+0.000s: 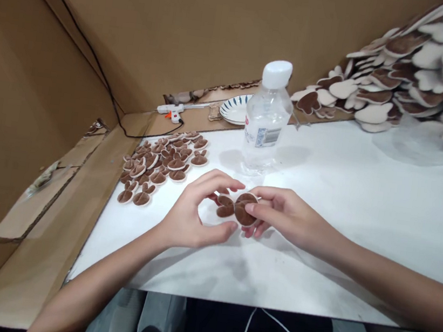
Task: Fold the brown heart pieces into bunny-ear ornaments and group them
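Brown, pale-edged, soft-looking flat piece with a round body and two small oval lobes [240,215] is lying between the two hands, in front of the person and above the white, smooth-topped bench [386,182]. Its long axis is running roughly from side to side: the lobes are pointing toward the left hand [185,213], and the round body is resting in the right hand [284,215]. So the right hand is the nearer one, and it is pinching the body, with the thumb pressing on top and the fingers supporting from below. The left hand is curving around the lobe end, its thumb and forefinger standing well apart; whether a finger farther back is touching a lobe, I cannot tell. The brown face is looking upward. Just beyond the hands, a clear plastic bottle with a white cap [266,123] is standing upright. Farther to the left, a pile of similar small brown pieces [176,164] is lying on the bench, while a large heap of brown and cream pieces [430,54] is rising at the far right.
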